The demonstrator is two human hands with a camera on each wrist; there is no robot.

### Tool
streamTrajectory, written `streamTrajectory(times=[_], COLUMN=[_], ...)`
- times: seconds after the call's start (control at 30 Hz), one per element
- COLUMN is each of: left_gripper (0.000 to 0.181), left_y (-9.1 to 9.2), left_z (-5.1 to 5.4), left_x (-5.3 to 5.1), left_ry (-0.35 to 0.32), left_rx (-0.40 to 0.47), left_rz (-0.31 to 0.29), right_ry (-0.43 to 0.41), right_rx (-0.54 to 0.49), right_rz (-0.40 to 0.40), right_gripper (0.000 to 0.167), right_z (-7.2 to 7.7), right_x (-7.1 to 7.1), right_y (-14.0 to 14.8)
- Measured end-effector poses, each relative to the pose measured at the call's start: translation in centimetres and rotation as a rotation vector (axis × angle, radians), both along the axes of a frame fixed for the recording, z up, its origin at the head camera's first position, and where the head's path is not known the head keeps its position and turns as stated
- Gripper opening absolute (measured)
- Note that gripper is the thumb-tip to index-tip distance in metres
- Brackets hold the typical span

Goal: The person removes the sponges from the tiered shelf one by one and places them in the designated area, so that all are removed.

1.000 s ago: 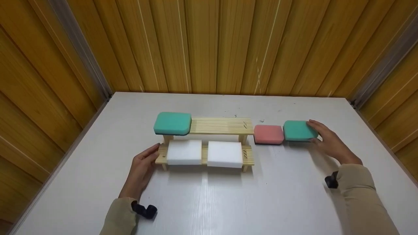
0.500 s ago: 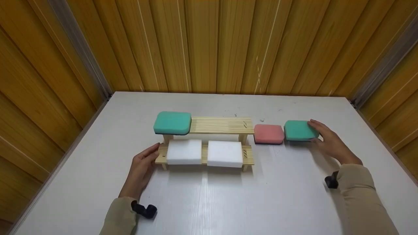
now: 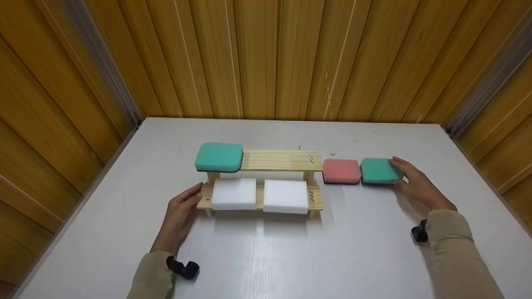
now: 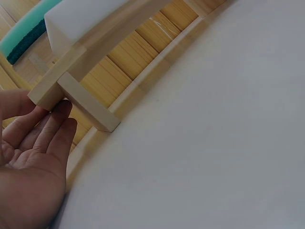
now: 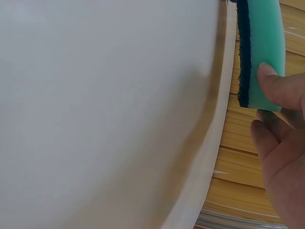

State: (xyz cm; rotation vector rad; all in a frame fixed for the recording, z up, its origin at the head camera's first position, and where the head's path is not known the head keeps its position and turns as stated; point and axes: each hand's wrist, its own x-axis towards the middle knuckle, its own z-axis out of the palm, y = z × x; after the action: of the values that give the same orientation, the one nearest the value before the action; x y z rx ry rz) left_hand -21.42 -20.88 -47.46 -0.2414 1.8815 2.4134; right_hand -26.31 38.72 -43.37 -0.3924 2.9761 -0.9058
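A two-step wooden rack (image 3: 282, 160) stands mid-table. My left hand (image 3: 181, 211) pinches the left end of its lower step, thumb above and fingers beneath in the left wrist view, by a short wooden leg (image 4: 90, 102). Two white sponges (image 3: 234, 194) (image 3: 286, 196) lie on that step. On the upper step's left end sits a green sponge (image 3: 219, 157) with a dark scouring underside. To the right, my right hand (image 3: 422, 185) grips another green sponge (image 3: 380, 170) by its right end; in the right wrist view the thumb presses the side of this green sponge (image 5: 267, 47).
A pink sponge (image 3: 341, 171) lies between the rack's right end and the held green sponge, close to both. The white table (image 3: 291, 257) ends at the back against a yellow wood-panel wall (image 3: 274, 62). Similar panels flank both sides.
My right hand and the green sponge it holds have shifted slightly toward me, now nearly level with the pink sponge. The left hand and the rack have stayed in place.
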Motion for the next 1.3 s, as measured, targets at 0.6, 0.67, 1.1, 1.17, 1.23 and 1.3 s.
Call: streamTrajectory(times=[0.6,0.67,1.1,1.17,1.23,1.3], left_gripper=[0.049,0.049,0.049,0.049,0.048,0.048], left_y=[-0.22,-0.24,-0.18,-0.21,-0.21,-0.18], left_z=[-0.29,-0.32,-0.23,-0.25,-0.25,-0.24], left_x=[0.11,0.11,0.10,0.09,0.07,0.06], left_ry=[0.015,0.013,0.017,0.021,0.023,0.020], left_rx=[0.038,0.030,0.000,-0.001,-0.005,-0.010], left_rz=[0.004,0.003,-0.015,-0.019,-0.016,-0.011], right_ry=[-0.159,-0.166,-0.141,-0.129,-0.117,-0.103], right_rx=[0.016,0.020,0.014,0.004,0.007,0.007], right_rz=[-0.058,-0.057,-0.052,-0.052,-0.055,-0.056], right_gripper=[0.065,0.065,0.059,0.058,0.057,0.055], right_z=[-0.14,-0.11,-0.22,-0.23,-0.22,-0.20], right_x=[-0.28,-0.35,-0.43,-0.38,-0.35,-0.34], right_y=[-0.13,-0.19,-0.08,-0.04,-0.05,-0.07])
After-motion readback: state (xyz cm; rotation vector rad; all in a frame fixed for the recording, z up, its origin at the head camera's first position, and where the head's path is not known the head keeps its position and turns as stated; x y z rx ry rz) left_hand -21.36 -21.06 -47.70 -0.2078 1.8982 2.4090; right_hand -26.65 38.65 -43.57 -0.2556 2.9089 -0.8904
